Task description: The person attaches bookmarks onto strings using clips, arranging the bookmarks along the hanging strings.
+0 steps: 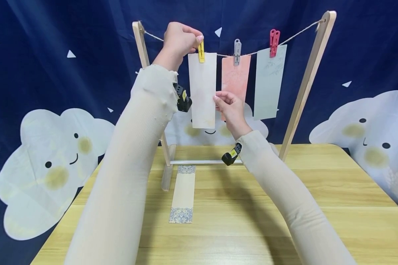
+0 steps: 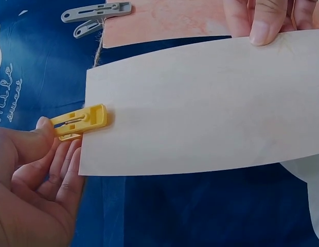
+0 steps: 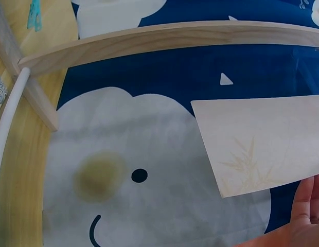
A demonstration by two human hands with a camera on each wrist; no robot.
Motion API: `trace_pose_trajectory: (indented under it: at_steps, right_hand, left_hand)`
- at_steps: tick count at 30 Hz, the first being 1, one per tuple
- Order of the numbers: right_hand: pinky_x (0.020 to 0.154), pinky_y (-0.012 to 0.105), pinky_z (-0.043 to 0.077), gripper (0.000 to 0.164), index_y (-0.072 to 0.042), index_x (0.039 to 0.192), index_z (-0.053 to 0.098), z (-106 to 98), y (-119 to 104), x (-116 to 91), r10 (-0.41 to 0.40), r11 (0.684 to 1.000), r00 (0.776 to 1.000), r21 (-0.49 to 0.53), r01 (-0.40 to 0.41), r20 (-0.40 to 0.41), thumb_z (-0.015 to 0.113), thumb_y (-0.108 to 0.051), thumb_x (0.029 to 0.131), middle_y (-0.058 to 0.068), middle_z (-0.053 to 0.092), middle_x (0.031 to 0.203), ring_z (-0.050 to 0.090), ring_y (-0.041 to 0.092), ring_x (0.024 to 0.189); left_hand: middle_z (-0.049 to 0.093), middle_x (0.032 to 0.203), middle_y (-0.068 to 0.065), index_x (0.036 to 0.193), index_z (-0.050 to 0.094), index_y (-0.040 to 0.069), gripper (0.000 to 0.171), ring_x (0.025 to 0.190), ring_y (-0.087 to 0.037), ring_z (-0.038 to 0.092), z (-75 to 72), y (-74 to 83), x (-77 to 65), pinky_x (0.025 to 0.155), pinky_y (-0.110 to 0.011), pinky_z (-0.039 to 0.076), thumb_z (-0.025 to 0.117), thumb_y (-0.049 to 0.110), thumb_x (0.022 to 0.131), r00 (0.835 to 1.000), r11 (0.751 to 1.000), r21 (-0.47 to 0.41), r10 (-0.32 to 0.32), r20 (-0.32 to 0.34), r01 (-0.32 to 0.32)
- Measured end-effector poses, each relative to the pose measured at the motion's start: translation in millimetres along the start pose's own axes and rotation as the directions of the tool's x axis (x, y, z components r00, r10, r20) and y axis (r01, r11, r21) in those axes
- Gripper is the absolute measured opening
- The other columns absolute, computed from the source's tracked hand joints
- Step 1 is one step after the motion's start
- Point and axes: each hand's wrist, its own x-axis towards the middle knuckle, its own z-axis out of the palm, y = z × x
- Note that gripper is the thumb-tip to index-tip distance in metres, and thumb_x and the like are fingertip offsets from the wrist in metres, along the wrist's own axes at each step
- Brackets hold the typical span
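Note:
A cream paper card point(image 1: 202, 92) hangs from the string, with a yellow clothespin point(image 1: 201, 51) at its top edge. My left hand point(image 1: 180, 40) pinches the handle end of that clothespin between thumb and fingers; the left wrist view shows the clothespin point(image 2: 87, 119) biting over the card's end. Lower down, my right hand point(image 1: 232, 110) pinches the card's right edge between thumb and fingers. Faint bamboo print marks the card's lower end point(image 3: 252, 149) in the right wrist view. Beside it hang a pink card point(image 1: 236, 73) under a grey clothespin point(image 1: 237, 52) and a pale green card point(image 1: 268, 84) under a red clothespin point(image 1: 274, 43).
A wooden frame with a right post point(image 1: 306, 84) and left post point(image 1: 140, 44) carries the string point(image 1: 298, 35). A white rod point(image 1: 199, 162) joins its base. One blue-patterned card point(image 1: 183, 193) lies on the wooden table point(image 1: 232, 221). Behind hangs a blue cloud-print curtain point(image 1: 86, 73).

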Motion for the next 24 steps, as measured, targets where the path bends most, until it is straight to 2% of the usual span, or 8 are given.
trace_pose_trajectory:
  at_steps: [7,10,15,24]
  right_hand:
    - [0.065,0.021,0.050,0.008,-0.007,0.095,0.068,0,2,2,-0.013,1.000,1.000,0.008,0.013,0.003,0.066,-0.006,0.087,0.001,0.065,0.084,0.059,0.011,0.074]
    - [0.064,0.021,0.050,0.007,-0.007,0.093,0.068,1,4,2,-0.008,1.000,1.000,0.014,0.008,0.007,0.066,-0.004,0.087,0.001,0.066,0.084,0.059,0.011,0.073]
    - [0.065,0.022,0.052,0.006,-0.007,0.093,0.068,-1,6,3,0.009,1.000,1.000,-0.010,-0.009,-0.001,0.067,-0.005,0.087,0.001,0.066,0.085,0.060,0.011,0.073]
    - [0.069,0.023,0.052,0.008,-0.008,0.095,0.068,-7,9,4,0.023,0.999,1.000,-0.049,-0.022,0.017,0.068,-0.012,0.087,0.002,0.066,0.090,0.061,0.013,0.079]
  left_hand:
    - [0.056,0.118,0.000,0.109,0.069,0.010,0.022,0.107,-0.013,0.053,0.3,-4.9,10.4,0.091,-0.018,0.045,0.064,0.021,0.090,0.998,0.999,0.033,0.023,0.064,-0.025]
    - [0.057,0.116,0.000,0.106,0.068,0.011,0.022,0.104,-0.015,0.054,-0.7,-9.7,15.1,0.090,-0.017,0.046,0.067,0.023,0.088,0.995,0.998,0.046,0.040,0.088,-0.045]
    - [0.058,0.113,-0.001,0.110,0.066,0.008,0.027,0.096,-0.014,0.055,-4.3,-8.2,6.7,0.091,-0.017,0.046,0.067,0.024,0.088,0.994,0.998,0.057,0.023,0.111,-0.030]
    - [0.059,0.116,0.000,0.117,0.064,0.008,0.031,0.096,-0.012,0.055,-8.6,-5.8,-0.8,0.085,-0.013,0.047,0.065,0.022,0.089,0.996,1.000,-0.026,0.011,0.094,-0.008]
